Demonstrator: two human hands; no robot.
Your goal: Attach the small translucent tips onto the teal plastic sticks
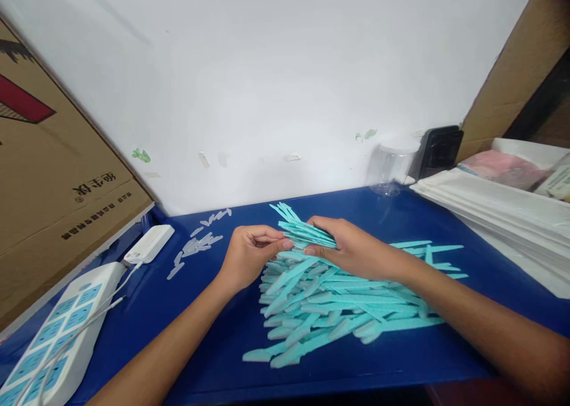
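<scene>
A loose heap of flat turquoise knife-shaped strips (pixel 338 305) with greyish ends lies on the blue tabletop. Above its back edge, my right hand (pixel 351 246) is closed round a bundle of the same strips (pixel 307 232), whose ends fan out to the upper left. My left hand (pixel 256 251) meets the bundle's left end, thumb and forefinger pinched together. Whatever sits between those fingertips is too small to make out. Left of this hand, thin greyish translucent slips (pixel 196 246) are scattered on the table.
A white power strip (pixel 84 329) with cables and a white box-shaped device (pixel 150 244) lie at the left, beside a cardboard box (pixel 66 174). Along the wall stand a clear lidded jar (pixel 394 165) and a black object (pixel 440 151). White stacked sheets (pixel 499 216) occupy the right.
</scene>
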